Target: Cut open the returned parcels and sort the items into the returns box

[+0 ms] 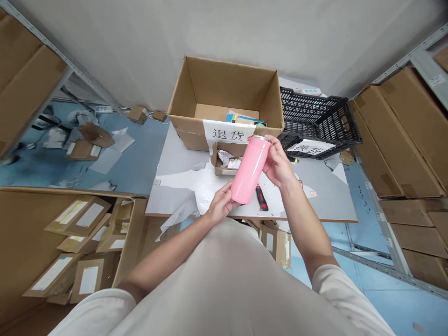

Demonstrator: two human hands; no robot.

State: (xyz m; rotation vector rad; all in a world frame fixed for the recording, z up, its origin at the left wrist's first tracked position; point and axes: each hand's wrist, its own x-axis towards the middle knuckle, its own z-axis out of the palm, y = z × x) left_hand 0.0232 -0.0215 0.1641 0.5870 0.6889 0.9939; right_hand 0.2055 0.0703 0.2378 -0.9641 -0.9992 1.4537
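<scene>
A pink tumbler [250, 171] with a metallic rim is held tilted above the table, its top leaning away to the right. My left hand [221, 203] grips it at the base, fingers partly hidden beneath. Up near the rim, my right hand [278, 163] is closed around the tumbler's side. Behind it sits a small open cardboard box [224, 171] with crumpled paper inside. On the table under the tumbler lies a red and black utility knife [261, 198].
A large open carton [189, 130] with a printed sign holds a few flat items. To its right stands a black plastic crate [322, 116]. Torn paper lies on the table [325, 205]. At lower left, a big box [135, 233] contains several parcels; shelves with cartons [395, 135] flank the right.
</scene>
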